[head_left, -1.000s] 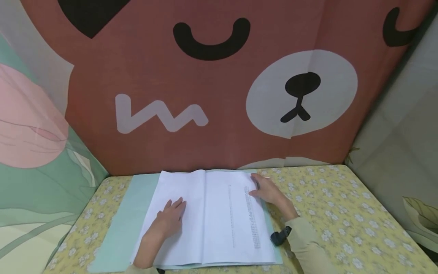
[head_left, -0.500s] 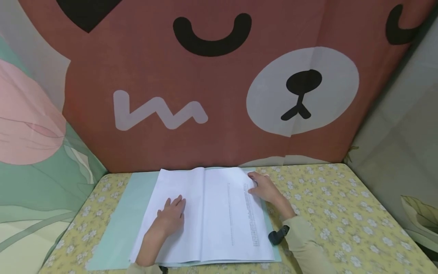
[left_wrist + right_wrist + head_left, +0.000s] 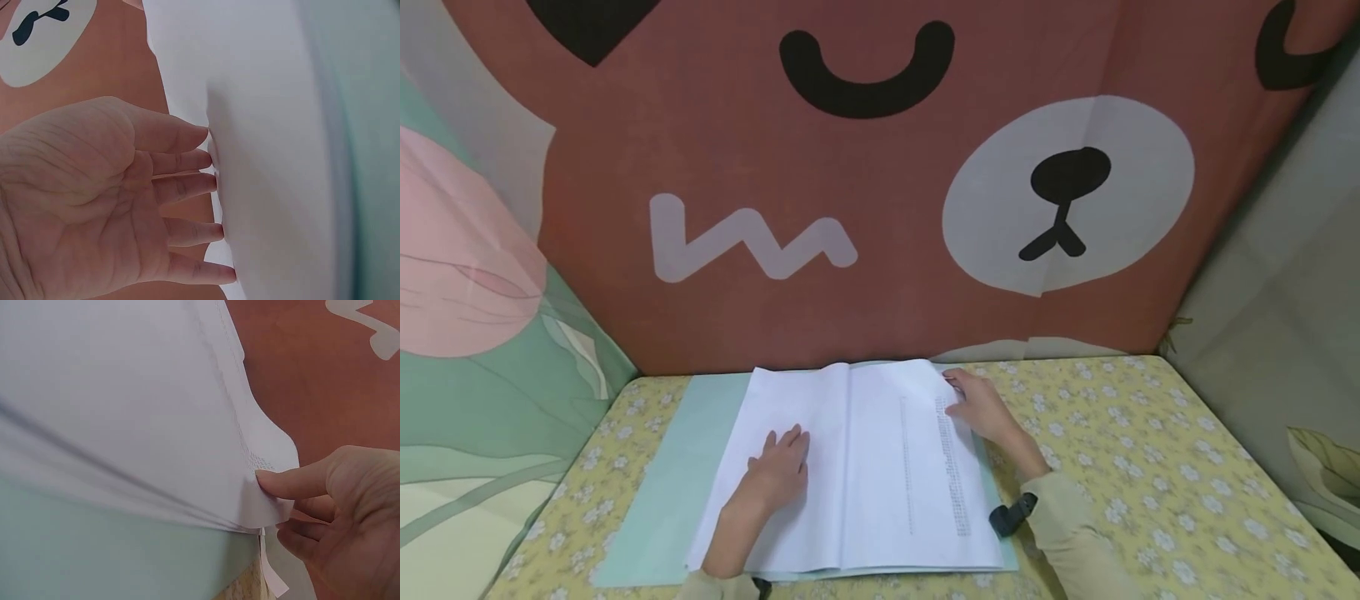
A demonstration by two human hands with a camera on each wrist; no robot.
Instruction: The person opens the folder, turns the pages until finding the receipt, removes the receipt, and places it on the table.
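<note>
A booklet of white pages (image 3: 880,492) lies spread on a pale green cover (image 3: 658,500). Columns of small print run down its right page (image 3: 928,467); the left page looks blank. My left hand (image 3: 778,471) rests on that left page, its spread, nearly straight fingertips (image 3: 194,184) touching the paper in the left wrist view. At the upper right corner, my right hand (image 3: 985,408) pinches the right page. In the right wrist view the thumb (image 3: 281,484) lies on the printed face, the other fingers are partly hidden behind the sheet, and the corner bends up.
The booklet is on a table with a yellow floral cloth (image 3: 1120,467), close to a reddish-brown bear-print backdrop (image 3: 895,308). A narrow pale strip (image 3: 272,575) hangs by the page corner in the right wrist view. A dark wrist device (image 3: 1013,515) sits at the right sleeve.
The top right corner of the right page has been lifted and curled further, and my right fingers have bent more around it. My left hand has stayed in place on the left page.
</note>
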